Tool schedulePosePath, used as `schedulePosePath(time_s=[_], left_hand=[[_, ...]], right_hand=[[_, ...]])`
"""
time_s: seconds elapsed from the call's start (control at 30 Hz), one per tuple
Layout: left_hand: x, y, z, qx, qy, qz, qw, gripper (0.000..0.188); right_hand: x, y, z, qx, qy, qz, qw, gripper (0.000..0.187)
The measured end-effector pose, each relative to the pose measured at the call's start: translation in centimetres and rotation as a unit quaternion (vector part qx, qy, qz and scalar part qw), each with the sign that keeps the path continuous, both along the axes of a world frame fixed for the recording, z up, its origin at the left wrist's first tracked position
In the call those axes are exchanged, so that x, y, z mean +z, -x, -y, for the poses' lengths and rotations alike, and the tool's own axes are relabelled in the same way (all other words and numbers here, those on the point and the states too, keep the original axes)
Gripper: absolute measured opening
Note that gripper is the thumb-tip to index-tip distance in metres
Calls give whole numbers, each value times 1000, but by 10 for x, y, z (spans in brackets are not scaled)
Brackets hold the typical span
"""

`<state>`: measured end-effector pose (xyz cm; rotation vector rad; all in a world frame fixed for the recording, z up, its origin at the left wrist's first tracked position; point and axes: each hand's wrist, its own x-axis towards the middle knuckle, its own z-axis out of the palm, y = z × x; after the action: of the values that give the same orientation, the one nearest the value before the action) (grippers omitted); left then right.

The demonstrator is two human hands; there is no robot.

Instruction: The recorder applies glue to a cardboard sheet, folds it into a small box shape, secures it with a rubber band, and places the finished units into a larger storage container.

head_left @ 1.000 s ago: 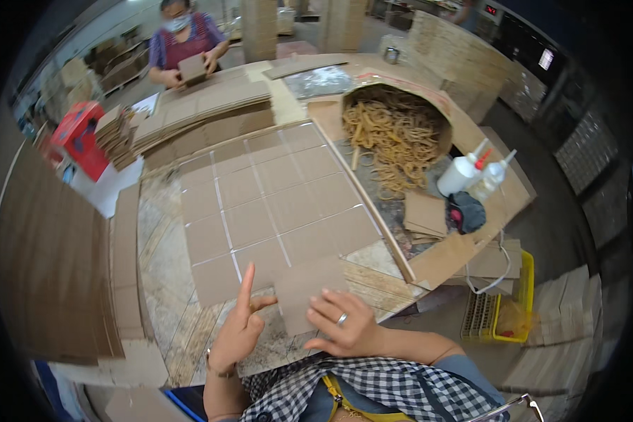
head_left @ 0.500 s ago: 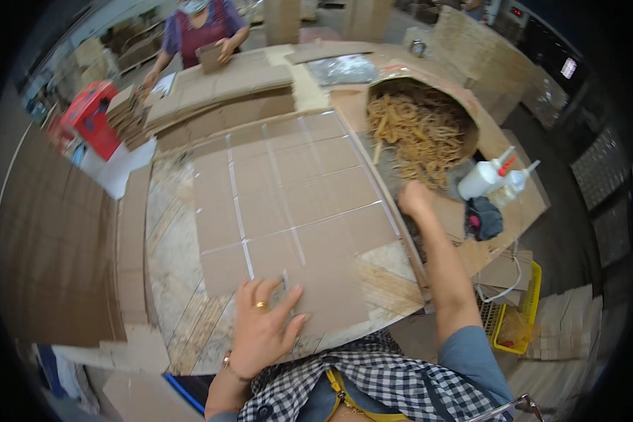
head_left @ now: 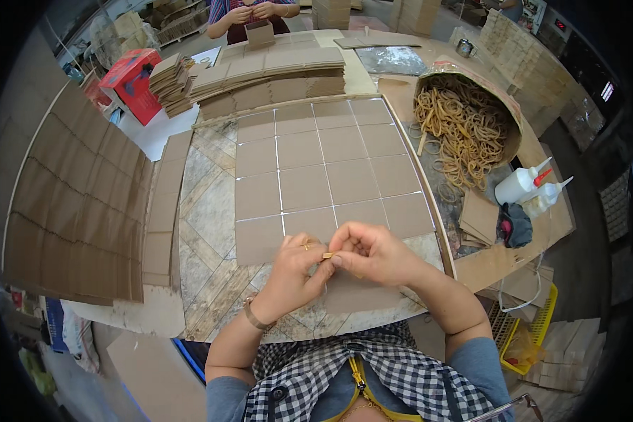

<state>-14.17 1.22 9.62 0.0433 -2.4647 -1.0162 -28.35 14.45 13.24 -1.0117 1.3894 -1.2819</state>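
Note:
My left hand [head_left: 295,273] and my right hand [head_left: 374,254] meet at the near edge of a grid of brown cardboard panels [head_left: 348,165]. Between their pinched fingertips is a small yellowish rubber band [head_left: 328,256], mostly covered by the fingers. Beneath my right hand a plain cardboard piece [head_left: 362,295] juts toward me. White lines run between the panels, which lie flat on the worn, wood-patterned table top [head_left: 214,281].
A sack [head_left: 515,137] spills rubber bands [head_left: 464,130] at right, near white squeeze bottles [head_left: 518,184] and a dark cloth bundle [head_left: 516,225]. Cardboard stacks [head_left: 274,81] stand behind, beside a red box [head_left: 132,84]. Across the table, a co-worker's hands [head_left: 253,12] hold a small box.
My right hand has come left from beside the rubber bands to my left hand. The spread left fingers have closed into a pinch. The whole view has shifted.

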Motion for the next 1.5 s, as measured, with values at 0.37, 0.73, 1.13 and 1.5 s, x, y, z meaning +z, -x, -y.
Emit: schedulePosePath(time_s=[0.37,0.73,1.13,1.5], left_hand=[[-60,6,8,152,-441,51,883,23],[-83,7,-12,133,-520,220,815,20],[-76,1,-50,132,-179,134,966,43],[-77,-40,-8,-7,-382,-24,924,52]], right_hand=[[-56,43,-68,-356,-34,-83,930,19],[-99,40,-62,-302,11,-170,938,15],[-107,25,-73,-268,-200,-170,927,26],[-99,-12,-76,-193,192,-286,919,58]])
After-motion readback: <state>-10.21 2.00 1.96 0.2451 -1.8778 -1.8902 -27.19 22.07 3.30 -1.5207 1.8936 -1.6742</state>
